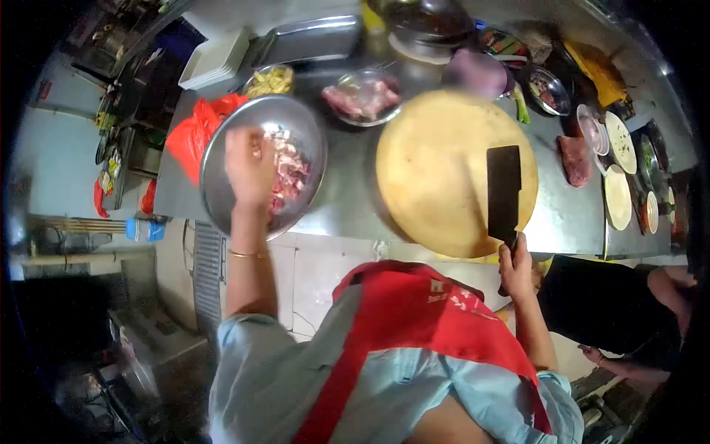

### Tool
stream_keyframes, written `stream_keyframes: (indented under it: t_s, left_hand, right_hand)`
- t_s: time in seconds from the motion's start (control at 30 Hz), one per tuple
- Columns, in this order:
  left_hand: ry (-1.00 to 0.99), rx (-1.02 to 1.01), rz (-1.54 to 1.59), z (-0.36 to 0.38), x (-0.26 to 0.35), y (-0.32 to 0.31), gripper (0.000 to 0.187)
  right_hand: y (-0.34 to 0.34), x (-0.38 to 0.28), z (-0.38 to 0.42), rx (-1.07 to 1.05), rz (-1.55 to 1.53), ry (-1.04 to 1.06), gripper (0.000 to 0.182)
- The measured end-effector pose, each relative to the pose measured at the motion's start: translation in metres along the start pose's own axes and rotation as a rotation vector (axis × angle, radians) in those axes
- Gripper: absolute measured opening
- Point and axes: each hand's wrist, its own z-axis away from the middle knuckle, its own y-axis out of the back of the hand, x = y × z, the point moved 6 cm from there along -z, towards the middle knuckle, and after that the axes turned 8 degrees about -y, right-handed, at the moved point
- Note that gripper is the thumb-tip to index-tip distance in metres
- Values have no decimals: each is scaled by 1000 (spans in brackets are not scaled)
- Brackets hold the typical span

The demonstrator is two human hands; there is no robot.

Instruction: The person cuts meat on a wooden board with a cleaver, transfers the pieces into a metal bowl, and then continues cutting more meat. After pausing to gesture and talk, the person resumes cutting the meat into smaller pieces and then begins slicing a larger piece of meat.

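Note:
My right hand (519, 268) grips the handle of a dark, broad-bladed cleaver (504, 191). The blade lies over the right side of a round wooden chopping board (436, 170), whose surface shows only a few marks. Over on the left, my left hand (250, 166) reaches into a large metal bowl (217, 189). Chopped raw meat (291, 174), with red and pale pieces, lies in that bowl beside my fingers. Motion blurs the fingers, so I cannot make out whether they hold anything.
A smaller bowl of raw meat (362, 98) stands behind the board. Red plastic bags (196, 137) lie left of the big bowl. A meat piece (575, 160) and plates (617, 196) are at the right. Another person (610, 303) stands at the lower right.

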Motion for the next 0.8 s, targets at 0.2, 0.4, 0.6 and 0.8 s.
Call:
stream_keyframes:
  t_s: [0.2,0.4,0.6,0.8]
  left_hand:
    - [179,-854,-265,102,-126,-40,26]
    - [432,-797,116,47,-61,-89,28]
    - [-403,-597,243,-42,11,-170,48]
    - [-706,-933,-36,-50,-39,-305,72]
  right_hand:
    - [5,-11,2,-54,99,-81,22]
    - [-3,-27,1,-92,206,-210,33]
    - [-13,-15,-8,97,235,-9,25]
    - [-18,-15,-5,155,176,-114,26]
